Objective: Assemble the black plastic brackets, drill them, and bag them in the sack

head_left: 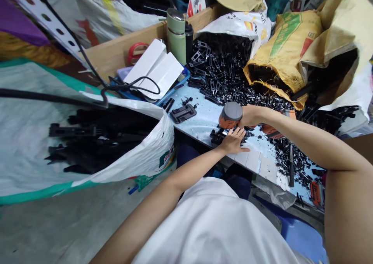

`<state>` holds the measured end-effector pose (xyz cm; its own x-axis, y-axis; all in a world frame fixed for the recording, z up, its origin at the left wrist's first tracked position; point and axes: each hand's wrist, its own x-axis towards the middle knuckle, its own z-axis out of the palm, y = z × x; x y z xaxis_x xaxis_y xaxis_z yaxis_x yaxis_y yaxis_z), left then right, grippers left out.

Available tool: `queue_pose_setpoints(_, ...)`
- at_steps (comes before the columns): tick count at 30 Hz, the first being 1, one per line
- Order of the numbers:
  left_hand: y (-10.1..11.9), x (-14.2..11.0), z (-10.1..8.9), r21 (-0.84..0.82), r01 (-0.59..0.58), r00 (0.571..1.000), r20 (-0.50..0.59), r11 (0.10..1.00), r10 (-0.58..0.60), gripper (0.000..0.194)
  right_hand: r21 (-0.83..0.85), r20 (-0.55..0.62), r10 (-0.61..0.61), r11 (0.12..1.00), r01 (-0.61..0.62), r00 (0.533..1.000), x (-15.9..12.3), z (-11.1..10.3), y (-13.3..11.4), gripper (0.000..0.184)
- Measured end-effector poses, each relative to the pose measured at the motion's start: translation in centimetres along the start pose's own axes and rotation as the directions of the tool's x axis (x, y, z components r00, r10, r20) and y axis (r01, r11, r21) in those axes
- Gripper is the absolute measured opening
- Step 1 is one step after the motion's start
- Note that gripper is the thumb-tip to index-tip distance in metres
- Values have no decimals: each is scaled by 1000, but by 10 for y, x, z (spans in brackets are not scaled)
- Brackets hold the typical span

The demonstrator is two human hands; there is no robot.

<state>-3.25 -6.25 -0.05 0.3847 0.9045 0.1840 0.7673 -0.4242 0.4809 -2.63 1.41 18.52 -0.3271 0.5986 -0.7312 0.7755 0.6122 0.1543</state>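
In my right hand point(248, 115) is an orange and grey cordless drill point(230, 115), its rounded rear end facing me. My left hand point(233, 140) is just below it at the table's near edge, fingers bent over a black plastic part point(217, 136) and thumb stretched out to the right. The drill partly covers that part, and its tip is hidden. To the left lies a flat black plastic piece point(183, 113). Small screws and black pieces point(262, 97) are strewn behind my hands.
A heap of black clips point(215, 62) spills from a white sack. A yellow sack point(279, 50) stands at the back right. A green flask point(176, 36) and white boxes point(154, 67) are at the back left. A hammer-like tool point(291, 166) lies right; a large sack point(140, 151) stands left.
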Motion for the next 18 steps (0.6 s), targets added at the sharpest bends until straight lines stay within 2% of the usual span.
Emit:
queue_pose_setpoints(2, 1, 0, -3, -5, 20, 1000, 21, 1000, -20, 86, -28, -64, -6, 1000, 4, 998, -7, 0, -4, 21)
queue_pose_setpoints(5, 3, 0, -9, -50, 81, 988, 136, 995, -74, 87, -76, -120, -24, 997, 15, 992, -23, -3, -14, 20)
queue_pose_setpoints(8, 4, 1, -12, -103, 148, 964, 237, 984, -121, 90, -106, -56, -65, 993, 59, 996, -30, -3, -28, 16)
queue_pose_setpoints(12, 4, 0, -12, -110, 187, 959, 238, 976, -157, 87, -84, -7, -87, 993, 86, 996, -21, 3, -38, 12)
queue_pose_setpoints(15, 4, 0, -10, -108, 176, 955, 259, 978, -143, 83, 31, -42, -95, 995, 96, 995, -15, 10, -31, 16)
queue_pose_setpoints(18, 3, 1, -9, -91, 168, 947, 290, 982, -135, 79, 175, -47, -134, 974, 141, 990, -19, 17, -8, 21)
